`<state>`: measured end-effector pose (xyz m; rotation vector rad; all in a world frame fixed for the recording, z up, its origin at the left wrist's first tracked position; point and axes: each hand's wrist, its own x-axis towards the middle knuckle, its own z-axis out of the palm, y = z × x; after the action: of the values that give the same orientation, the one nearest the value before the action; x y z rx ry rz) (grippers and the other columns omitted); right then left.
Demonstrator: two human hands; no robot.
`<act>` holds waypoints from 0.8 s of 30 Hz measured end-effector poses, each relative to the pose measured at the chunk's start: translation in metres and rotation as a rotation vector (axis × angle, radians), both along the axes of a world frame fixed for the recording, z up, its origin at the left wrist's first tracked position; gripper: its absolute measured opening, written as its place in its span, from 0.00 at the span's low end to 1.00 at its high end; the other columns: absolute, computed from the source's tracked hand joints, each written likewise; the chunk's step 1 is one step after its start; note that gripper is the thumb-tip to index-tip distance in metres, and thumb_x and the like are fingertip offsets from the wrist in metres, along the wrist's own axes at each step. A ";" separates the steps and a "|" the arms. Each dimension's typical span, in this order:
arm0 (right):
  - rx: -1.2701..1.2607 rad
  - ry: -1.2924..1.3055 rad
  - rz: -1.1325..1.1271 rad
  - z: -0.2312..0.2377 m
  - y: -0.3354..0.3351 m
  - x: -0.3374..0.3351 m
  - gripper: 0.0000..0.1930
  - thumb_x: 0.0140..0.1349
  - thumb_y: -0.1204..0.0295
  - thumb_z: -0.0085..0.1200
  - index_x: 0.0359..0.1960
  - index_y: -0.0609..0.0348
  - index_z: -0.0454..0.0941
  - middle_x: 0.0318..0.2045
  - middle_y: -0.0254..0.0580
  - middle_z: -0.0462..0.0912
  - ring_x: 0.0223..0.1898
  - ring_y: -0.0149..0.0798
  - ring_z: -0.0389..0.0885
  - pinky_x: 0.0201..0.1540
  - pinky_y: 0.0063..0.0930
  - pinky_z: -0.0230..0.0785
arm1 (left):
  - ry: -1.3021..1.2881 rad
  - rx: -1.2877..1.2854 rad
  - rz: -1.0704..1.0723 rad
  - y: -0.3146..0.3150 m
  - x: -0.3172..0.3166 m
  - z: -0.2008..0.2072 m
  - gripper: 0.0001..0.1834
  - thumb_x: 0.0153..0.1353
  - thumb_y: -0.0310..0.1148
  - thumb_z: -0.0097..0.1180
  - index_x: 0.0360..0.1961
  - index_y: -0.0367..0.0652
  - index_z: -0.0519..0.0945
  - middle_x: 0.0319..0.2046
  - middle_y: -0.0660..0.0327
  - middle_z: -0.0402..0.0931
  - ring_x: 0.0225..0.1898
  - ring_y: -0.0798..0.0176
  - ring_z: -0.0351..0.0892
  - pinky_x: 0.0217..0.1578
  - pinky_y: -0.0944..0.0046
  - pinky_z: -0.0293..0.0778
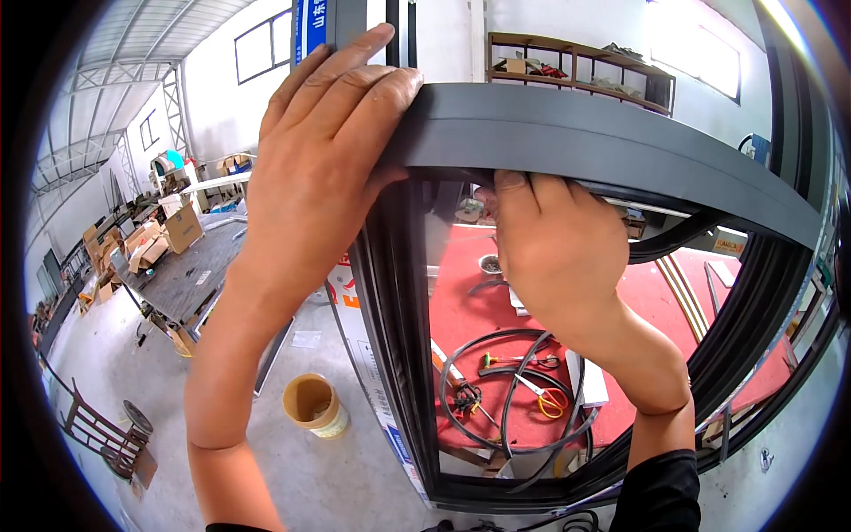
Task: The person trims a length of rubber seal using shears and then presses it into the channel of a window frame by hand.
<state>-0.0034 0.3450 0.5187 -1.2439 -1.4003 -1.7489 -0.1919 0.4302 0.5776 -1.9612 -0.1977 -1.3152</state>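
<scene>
A dark grey metal window frame [612,133] stands close in front of me, its top rail bending across the view. My left hand [319,151] grips its upper left corner, fingers stretched over the rail and thumb below. Under the same rail, my right hand [563,244] is closed, fingertips pressed against the inner edge. A black rubber strip [678,241] runs along that edge and sags in a loop to the right of this hand; the part at my fingertips is hidden.
Through the frame shows a red table [643,301] with coiled black strip [450,359], scissors [551,402] and a white box [592,383]. A yellow bucket [315,403] and a hand cart [102,434] stand on the floor at left, near a workbench [182,279] with cardboard boxes [183,229].
</scene>
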 end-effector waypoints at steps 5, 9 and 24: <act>-0.008 -0.015 0.032 0.000 0.004 0.004 0.08 0.46 0.70 0.57 0.30 0.57 0.80 0.22 0.36 0.72 0.19 0.35 0.74 0.17 0.29 0.67 | 0.104 -0.013 0.050 -0.006 -0.005 0.009 0.38 0.36 0.19 0.69 0.54 0.43 0.74 0.59 0.55 0.72 0.62 0.47 0.70 0.63 0.49 0.65; 0.032 -0.027 0.054 0.001 0.004 0.002 0.09 0.45 0.70 0.56 0.30 0.57 0.80 0.22 0.36 0.72 0.18 0.34 0.74 0.17 0.29 0.67 | 0.132 0.007 0.039 -0.005 -0.006 0.011 0.38 0.37 0.17 0.67 0.55 0.41 0.73 0.56 0.53 0.74 0.60 0.46 0.71 0.64 0.47 0.65; 0.028 -0.087 0.053 -0.003 0.006 0.004 0.13 0.44 0.69 0.55 0.33 0.58 0.81 0.24 0.34 0.73 0.22 0.32 0.72 0.21 0.26 0.65 | 0.305 -0.137 0.043 -0.015 -0.023 0.019 0.44 0.39 0.19 0.68 0.63 0.40 0.68 0.61 0.52 0.69 0.66 0.43 0.63 0.69 0.44 0.56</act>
<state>0.0010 0.3515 0.5158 -1.1181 -1.4398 -1.7991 -0.2145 0.4155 0.5967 -2.2318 -0.1833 -0.9814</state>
